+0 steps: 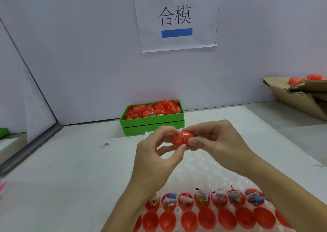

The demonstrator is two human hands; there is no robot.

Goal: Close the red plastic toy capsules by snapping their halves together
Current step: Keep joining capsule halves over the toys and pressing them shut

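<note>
Your left hand (155,153) and right hand (215,143) meet above the desk (62,169), both gripping one red capsule (183,138) held in the air between them; the left fingers (182,148) pinch its left half from above and below, the right thumb and forefinger clamp its right half; neither hand is open. The seam shows near the left fingertips, and something pale and glinting sits at it; I cannot tell whether it is a trapped wrapper edge or only a reflection; check it before you press, since a caught wrapper would likely stop the halves seating. In my judgement the halves are mated but the snap is not confirmed; keep the two rims square to each other, push straight along the capsule's long axis, and avoid twisting or squeezing the shells flat, which could spring the joint. Below your wrists, the white tray (194,171) holds a row of filled halves (201,199) with toys standing proud, and a nearer row of empty halves (189,220); tuck each toy down before capping. The green bin (152,122) of loose halves stands at the back of the desk, near the wall; a cardboard box (299,97) lies to the right.
</note>
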